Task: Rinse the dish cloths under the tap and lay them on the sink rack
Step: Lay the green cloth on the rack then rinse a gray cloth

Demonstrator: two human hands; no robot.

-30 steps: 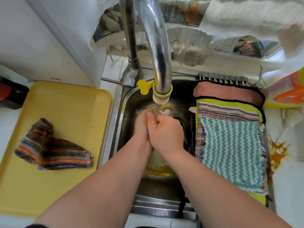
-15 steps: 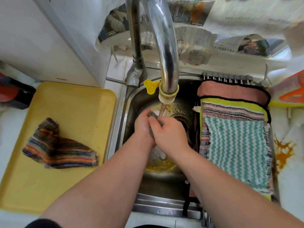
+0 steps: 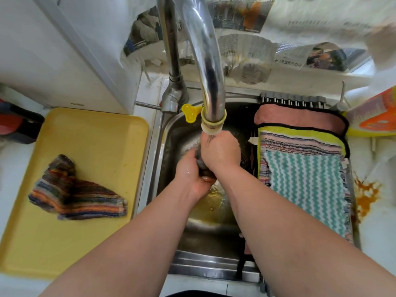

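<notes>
Under tap (image 3: 212,82) I see left grip (image 3: 190,175) and right grip (image 3: 220,151) both curled round cloth (image 3: 200,163). Risk, I judge: wet cloth slips into dirty sink (image 3: 164,146); splash reaches laid cloths (image 3: 304,179) on rack (image 3: 293,100).

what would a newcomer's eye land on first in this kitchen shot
Dead centre, under the chrome tap, the left hand and right hand both grip a small dark cloth over the sink. On the left, a crumpled striped cloth lies on a yellow tray. On the right, a teal zigzag cloth lies flat on top of other cloths on the sink rack.
</notes>
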